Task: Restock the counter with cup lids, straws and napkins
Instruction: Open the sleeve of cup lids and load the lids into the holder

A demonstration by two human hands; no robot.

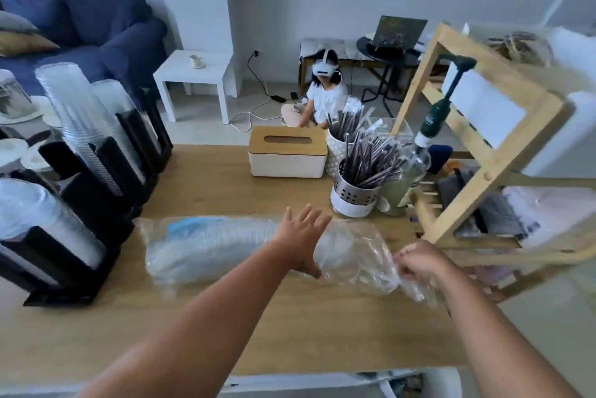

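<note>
A clear plastic sleeve of cup lids (225,246) lies on its side across the middle of the wooden counter (290,333). My left hand (301,236) rests flat on top of the sleeve with fingers spread. My right hand (419,260) pinches the crumpled open end of the bag at the right. A black organizer (106,191) at the left holds stacks of clear cups and lids. Two holders full of wrapped straws (364,168) stand at the back right, next to a white napkin box with a wooden lid (287,152).
A tilted wooden shelf frame (490,152) and a pump bottle (416,165) crowd the right side. Beyond the counter a person in a headset (324,91) sits on the floor, with a white side table (196,75) and a blue sofa (96,26) behind.
</note>
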